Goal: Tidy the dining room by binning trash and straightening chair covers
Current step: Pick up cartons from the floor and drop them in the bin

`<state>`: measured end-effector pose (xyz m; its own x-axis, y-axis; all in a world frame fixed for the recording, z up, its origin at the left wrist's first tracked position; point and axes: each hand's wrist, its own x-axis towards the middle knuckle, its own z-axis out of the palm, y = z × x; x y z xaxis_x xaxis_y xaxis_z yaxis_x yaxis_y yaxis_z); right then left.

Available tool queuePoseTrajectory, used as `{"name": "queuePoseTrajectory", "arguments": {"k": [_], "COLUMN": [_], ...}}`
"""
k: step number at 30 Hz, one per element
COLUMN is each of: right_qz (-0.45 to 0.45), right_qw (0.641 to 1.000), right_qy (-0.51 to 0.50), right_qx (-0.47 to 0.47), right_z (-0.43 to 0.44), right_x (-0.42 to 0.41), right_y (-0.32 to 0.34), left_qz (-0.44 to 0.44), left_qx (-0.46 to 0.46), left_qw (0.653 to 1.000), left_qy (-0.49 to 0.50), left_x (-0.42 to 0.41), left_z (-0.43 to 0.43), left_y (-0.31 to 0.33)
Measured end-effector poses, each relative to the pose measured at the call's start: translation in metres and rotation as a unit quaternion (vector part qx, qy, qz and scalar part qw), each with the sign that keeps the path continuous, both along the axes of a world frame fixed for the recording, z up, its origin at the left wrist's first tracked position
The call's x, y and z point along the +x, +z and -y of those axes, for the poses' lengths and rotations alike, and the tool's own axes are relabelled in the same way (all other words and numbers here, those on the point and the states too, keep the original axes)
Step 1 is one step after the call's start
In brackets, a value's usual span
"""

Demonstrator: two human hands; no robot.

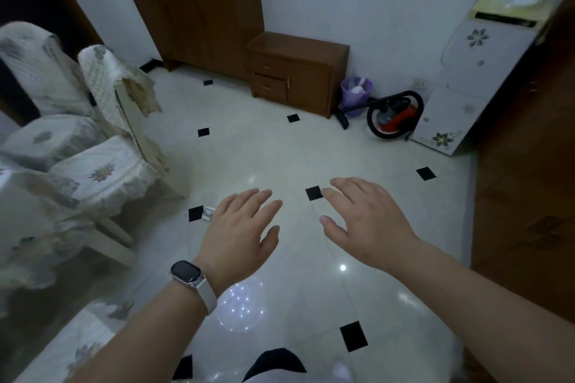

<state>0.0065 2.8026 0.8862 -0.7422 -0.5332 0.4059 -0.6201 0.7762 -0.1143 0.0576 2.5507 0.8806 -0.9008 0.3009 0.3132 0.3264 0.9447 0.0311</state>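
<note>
Head view looks down on our two bare hands, stretched out over a glossy white tiled floor (280,152) set with small black diamonds. Our left hand (241,227), low and just left of centre, is palm down with straight fingers; its grip is wide and holds nothing. A smartwatch (186,272) on a pale band sits on that wrist. Our right hand (368,221), just right of centre, is spread flat too, its grip wide and empty. The hands are near each other but apart.

A small crumpled white scrap (208,213) lies on the floor just left of the left hand, beside a black diamond and partly hidden by the hand's edge. A purple bin (357,96) stands right of centre in the upper frame, against the wall, between a low brown cabinet (295,71) and a red and black vacuum cleaner (395,118). White litter shows inside it, and it is well apart from the scrap.

Chairs along the left edge wear pale flowered chair covers (102,171). One rumpled cover (102,78) on a chair back hangs crooked, baring part of the cream frame. A tall brown cupboard (193,9) fills the top centre, and a white water dispenser (466,71) with flower prints stands at the upper right.
</note>
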Motion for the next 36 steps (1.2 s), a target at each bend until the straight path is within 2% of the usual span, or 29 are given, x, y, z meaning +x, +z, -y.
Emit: {"name": "queuePoseTrajectory", "arguments": {"k": [7, 14, 23, 27, 36], "right_qz": [0.006, 0.002, -0.044, -0.032, -0.003], "right_qw": [0.999, 0.996, 0.991, 0.991, 0.971], "right_qy": [0.030, 0.034, 0.063, 0.085, 0.232], "right_qx": [0.011, 0.078, 0.105, 0.094, 0.064], "right_z": [0.021, 0.052, 0.109, 0.131, 0.179], "right_x": [-0.090, -0.210, -0.343, -0.389, -0.520], "right_y": [-0.014, -0.009, 0.003, -0.001, -0.031], "left_qz": [0.019, 0.003, -0.012, -0.019, -0.006], "left_qx": [-0.003, 0.044, 0.053, 0.065, 0.014], "left_qw": [1.000, 0.999, 0.998, 0.995, 0.976], "left_qy": [0.016, 0.021, 0.040, 0.074, 0.216], "left_x": [-0.081, -0.213, -0.346, -0.369, -0.421], "left_z": [0.015, 0.044, 0.097, 0.113, 0.134], "left_y": [-0.015, -0.036, -0.024, -0.025, -0.027]}}
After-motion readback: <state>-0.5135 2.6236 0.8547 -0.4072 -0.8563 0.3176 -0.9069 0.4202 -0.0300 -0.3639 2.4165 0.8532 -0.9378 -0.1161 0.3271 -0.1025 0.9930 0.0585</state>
